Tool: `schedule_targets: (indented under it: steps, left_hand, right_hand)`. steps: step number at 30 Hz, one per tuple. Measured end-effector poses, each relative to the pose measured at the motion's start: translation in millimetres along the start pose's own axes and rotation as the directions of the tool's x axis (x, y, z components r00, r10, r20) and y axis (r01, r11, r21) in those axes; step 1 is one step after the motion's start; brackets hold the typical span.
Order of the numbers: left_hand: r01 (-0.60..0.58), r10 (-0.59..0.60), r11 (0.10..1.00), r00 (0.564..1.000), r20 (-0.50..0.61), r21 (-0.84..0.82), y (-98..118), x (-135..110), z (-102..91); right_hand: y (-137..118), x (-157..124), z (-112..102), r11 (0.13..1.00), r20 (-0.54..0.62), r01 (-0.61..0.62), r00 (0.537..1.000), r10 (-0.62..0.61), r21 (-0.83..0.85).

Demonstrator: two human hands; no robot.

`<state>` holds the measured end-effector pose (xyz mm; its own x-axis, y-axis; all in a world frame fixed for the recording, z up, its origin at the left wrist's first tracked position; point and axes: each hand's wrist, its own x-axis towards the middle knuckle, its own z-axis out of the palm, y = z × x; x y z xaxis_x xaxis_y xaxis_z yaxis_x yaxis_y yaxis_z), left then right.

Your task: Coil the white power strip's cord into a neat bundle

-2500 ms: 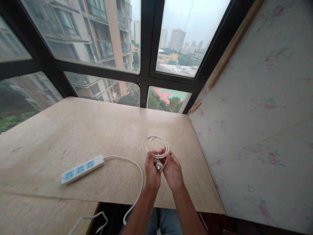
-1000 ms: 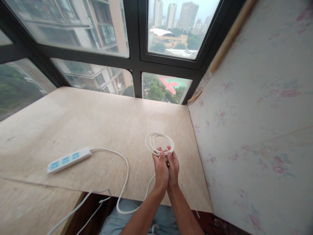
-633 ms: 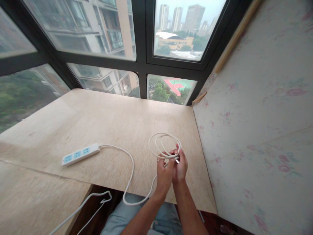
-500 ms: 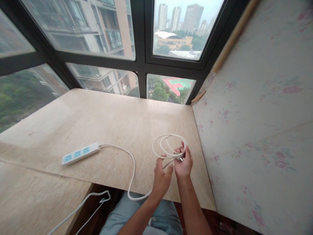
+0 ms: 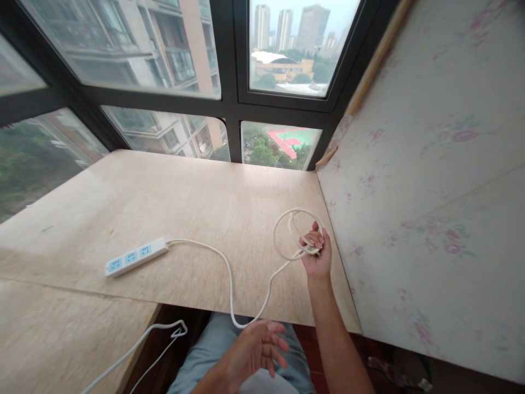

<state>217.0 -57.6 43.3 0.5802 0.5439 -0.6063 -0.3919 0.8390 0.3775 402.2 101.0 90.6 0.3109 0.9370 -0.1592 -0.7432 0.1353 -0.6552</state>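
Observation:
A white power strip (image 5: 136,257) with blue socket faces lies on the left of the beige stone sill. Its white power cord (image 5: 231,290) leaves the right end, dips over the front edge by my lap and rises into several loops. Those loops are gathered in my right hand (image 5: 318,251), whose fingers are wrapped round them above the sill's right side; the plug is mostly hidden there. My left hand (image 5: 262,350) is over my lap, fingers apart and holding nothing, just below the cord's lowest bend.
A dark window frame (image 5: 229,106) borders the far side of the sill (image 5: 197,191). Flower-patterned wallpaper (image 5: 410,191) covers the wall close on the right. Another white cable (image 5: 151,328) hangs at the lower left, by the corner of a second stone surface (image 5: 61,334).
My left hand has left the loops and dropped toward my lap, opening. My right hand has moved right and slightly up with the coiled cord. The view has shifted slightly.

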Motion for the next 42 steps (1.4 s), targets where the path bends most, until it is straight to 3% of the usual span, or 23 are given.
schedule_targets:
  steps: [4,7,10,13,16,18,22,24,26,28,30,34,36,38,39,40,42]
  left_hand:
    - [-0.024,-0.001,0.921,0.998,-0.064,-0.389,10.6,4.6,-3.7]
    - [-0.192,0.087,0.807,0.974,-0.21,-0.558,27.6,6.4,-11.5]
    - [-0.393,0.215,0.726,0.909,-0.356,-0.564,47.5,2.5,-25.8]
    - [-0.484,0.297,0.714,0.863,-0.408,-0.505,64.8,-1.8,-38.9]
    - [-0.387,0.268,0.841,0.905,-0.33,-0.378,74.8,1.4,-42.4]
    - [-0.338,0.261,0.919,0.908,-0.327,-0.204,77.5,8.9,-39.6]
    - [-0.331,0.329,0.943,0.899,-0.289,0.043,78.8,30.3,-31.4]
    - [-0.328,0.331,0.943,0.92,-0.211,0.052,78.6,40.4,-29.7]
    - [-0.301,0.306,0.952,0.931,-0.199,0.058,76.7,46.7,-31.2]
    - [-0.256,0.283,0.958,0.925,-0.253,0.132,72.9,46.1,-35.7]
    - [-0.171,0.276,0.93,0.91,-0.31,0.325,68.1,36.7,-41.2]
    - [0.023,0.301,0.69,0.9,-0.315,0.724,64.5,1.2,-39.7]
    - [-0.104,0.451,0.604,0.862,-0.231,0.79,68.5,-13.4,-28.5]
    - [-0.354,0.637,0.514,0.767,-0.072,0.781,75.1,-19.8,-13.4]
    - [-0.445,0.673,0.498,0.74,-0.008,0.744,78.6,-19.8,-5.9]
    - [-0.507,0.675,0.516,0.737,0.036,0.691,81.8,-17.9,0.8]
    - [-0.529,0.592,0.605,0.799,0.107,0.595,86.6,-11.1,10.4]
  right_hand:
    - [-3.3,-10.3,4.1,0.993,0.06,-0.058,0.996,0.065,-0.1]
    - [-10.6,-18.2,1.6,0.97,0.124,-0.164,0.974,0.187,-0.179]
    - [-23.8,-23.3,-6.5,0.902,0.189,-0.33,0.902,0.388,-0.278]
    - [-37.7,-23.8,-16.0,0.778,0.221,-0.483,0.773,0.594,-0.4]
    - [-45.7,-20.3,-22.0,0.631,0.241,-0.577,0.61,0.755,-0.519]
    - [-47.3,-16.9,-23.3,0.529,0.25,-0.616,0.483,0.839,-0.584]
    - [-46.3,-9.1,-19.6,0.342,0.239,-0.593,0.247,0.939,-0.729]
    - [-45.2,-5.4,-13.2,0.267,0.216,-0.538,0.158,0.964,-0.8]
    - [-44.1,-2.4,-3.5,0.205,0.186,-0.479,0.087,0.979,-0.854]
    - [-42.6,-0.5,7.9,0.163,0.161,-0.425,0.041,0.986,-0.891]
    - [-40.6,0.2,19.3,0.127,0.135,-0.374,0.005,0.991,-0.919]
    - [-31.5,-0.9,37.7,0.074,0.092,-0.278,-0.055,0.994,-0.958]
    - [-22.8,-1.9,45.4,0.07,0.092,-0.236,-0.083,0.992,-0.969]
    - [-11.7,-2.9,52.5,0.074,0.096,-0.196,-0.103,0.99,-0.978]
    - [-5.9,-3.4,55.8,0.078,0.098,-0.173,-0.105,0.99,-0.982]
    - [-0.3,-3.9,58.7,0.084,0.099,-0.145,-0.101,0.99,-0.986]
    - [9.3,-5.0,62.9,0.087,0.092,-0.069,-0.065,0.994,-0.994]
